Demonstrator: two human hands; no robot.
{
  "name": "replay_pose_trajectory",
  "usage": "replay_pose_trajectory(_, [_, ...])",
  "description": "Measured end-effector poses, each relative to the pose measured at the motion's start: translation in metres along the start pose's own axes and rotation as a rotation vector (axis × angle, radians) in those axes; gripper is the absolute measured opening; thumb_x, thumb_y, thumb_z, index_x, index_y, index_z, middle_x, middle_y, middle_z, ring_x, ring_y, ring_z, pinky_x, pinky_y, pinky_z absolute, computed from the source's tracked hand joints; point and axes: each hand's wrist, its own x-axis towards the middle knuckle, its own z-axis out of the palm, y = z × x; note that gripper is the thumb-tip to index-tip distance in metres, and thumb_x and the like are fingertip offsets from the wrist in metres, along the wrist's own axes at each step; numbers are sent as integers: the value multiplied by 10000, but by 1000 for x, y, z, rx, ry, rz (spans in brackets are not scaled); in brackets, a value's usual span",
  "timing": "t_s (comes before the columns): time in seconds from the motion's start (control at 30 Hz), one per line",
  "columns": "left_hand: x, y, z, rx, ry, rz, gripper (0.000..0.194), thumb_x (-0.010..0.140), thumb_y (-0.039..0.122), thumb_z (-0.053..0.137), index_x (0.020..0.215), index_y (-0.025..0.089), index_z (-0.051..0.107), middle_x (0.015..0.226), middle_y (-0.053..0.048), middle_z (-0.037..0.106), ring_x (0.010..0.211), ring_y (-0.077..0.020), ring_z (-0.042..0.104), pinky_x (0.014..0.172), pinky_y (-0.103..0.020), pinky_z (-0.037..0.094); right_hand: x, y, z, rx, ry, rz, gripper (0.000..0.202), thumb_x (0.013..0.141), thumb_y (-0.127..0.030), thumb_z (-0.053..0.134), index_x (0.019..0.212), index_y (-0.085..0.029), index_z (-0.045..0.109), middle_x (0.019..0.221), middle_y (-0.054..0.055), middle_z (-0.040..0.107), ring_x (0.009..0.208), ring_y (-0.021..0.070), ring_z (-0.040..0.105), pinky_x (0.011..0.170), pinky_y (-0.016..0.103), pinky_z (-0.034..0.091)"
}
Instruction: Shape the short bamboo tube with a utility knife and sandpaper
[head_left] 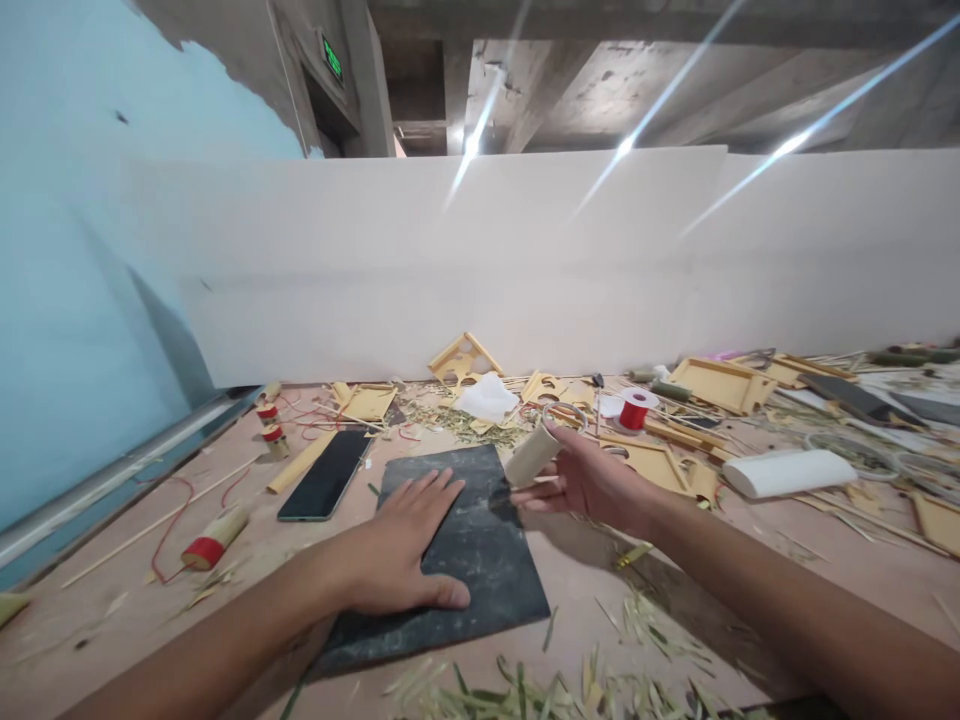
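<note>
My left hand (409,550) lies flat with its fingers spread on a black sheet (495,590) that looks like sandpaper, with pale dusty marks on it. In my right hand (585,475) is a short, pale bamboo tube (531,455), gripped between thumb and fingers. The tube is tilted, just over the sheet's far right corner; I cannot tell whether it touches the sheet. Left of the sheet lies a dark phone (326,477). Green and pale shavings (525,690) are scattered along the sheet's near edge.
A bamboo tube with a red band (215,537) lies at left. Behind my hands are yellow wooden frames (724,385), a red thread spool (634,410) and white crumpled paper (487,397). A white roll (787,470) lies at right. A white partition (450,260) stands along the back.
</note>
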Motion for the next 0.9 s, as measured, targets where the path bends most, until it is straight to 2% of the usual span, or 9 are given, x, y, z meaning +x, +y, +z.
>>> replay_pose_trajectory(0.13, [-5, -5, 2, 10, -124, 7, 1189, 814, 782, 700, 1685, 208, 130, 1720, -196, 46, 1581, -423, 53, 1250, -651, 144, 1, 4, 1, 79, -100, 48, 610, 1007, -690, 415, 1060, -137, 666, 964, 133, 733, 804, 205, 739, 749, 302, 582])
replay_pose_trajectory(0.27, [-7, -12, 4, -32, -84, 77, 1185, 797, 802, 708, 1683, 264, 134, 1722, -161, 37, 1578, -429, 47, 1246, -662, 152, 2, 6, 0, 110, -151, 49, 655, 1000, -711, 378, 1081, -132, 672, 975, 141, 731, 734, 188, 680, 655, 268, 538])
replay_pose_trajectory(0.33, [-6, -16, 6, -65, -55, 91, 1121, 821, 794, 693, 1678, 289, 174, 1727, -144, 68, 1581, -420, 75, 1250, -647, 178, 2, 6, 0, 96, -151, 52, 671, 994, -717, 360, 1080, -132, 677, 988, 150, 731, 718, 191, 659, 649, 274, 525])
replay_pose_trajectory(0.5, [-4, -23, 12, -78, 112, 65, 758, 1005, 670, 533, 1638, 306, 334, 1729, -96, 189, 1590, -378, 140, 1265, -628, 173, -1, 6, 3, 12, -154, 19, 691, 959, -758, 358, 1105, -169, 688, 968, 143, 726, 765, 221, 661, 718, 319, 538])
replay_pose_trajectory(0.57, [-4, -25, 15, -58, 153, 56, 746, 1011, 637, 547, 1640, 303, 327, 1729, -91, 188, 1591, -377, 128, 1267, -632, 163, -4, 6, 4, -20, -182, -5, 693, 941, -779, 391, 1163, -192, 684, 1049, 144, 728, 867, 243, 683, 789, 346, 549])
replay_pose_trajectory(0.63, [-4, -26, 18, -53, 144, 27, 761, 1013, 622, 550, 1650, 291, 298, 1731, -99, 170, 1590, -381, 124, 1264, -635, 177, -7, 6, 6, -63, -206, -52, 641, 894, -756, 548, 1235, -228, 670, 1161, 132, 714, 1019, 267, 683, 901, 386, 540])
replay_pose_trajectory(0.73, [-3, -26, 21, -56, 84, -19, 819, 1003, 647, 540, 1667, 267, 249, 1735, -108, 125, 1591, -387, 92, 1262, -645, 161, -13, 7, 13, -194, -189, -154, 631, 786, -625, 797, 1297, -286, 649, 1329, 101, 655, 1205, 289, 629, 1049, 439, 479])
replay_pose_trajectory(0.8, [-2, -27, 22, -53, 61, -31, 831, 1004, 660, 524, 1670, 255, 236, 1738, -104, 108, 1594, -382, 69, 1266, -646, 135, -15, 8, 16, -286, -187, -189, 637, 788, -560, 832, 1333, -309, 619, 1398, 93, 618, 1267, 296, 599, 1083, 463, 458])
replay_pose_trajectory(0.9, [-1, -27, 23, -57, 87, -10, 828, 1001, 665, 530, 1665, 251, 257, 1735, -113, 121, 1592, -388, 84, 1264, -650, 142, -15, 13, 16, -381, -206, -260, 705, 804, -460, 859, 1414, -340, 526, 1461, 86, 577, 1350, 295, 552, 1120, 487, 440])
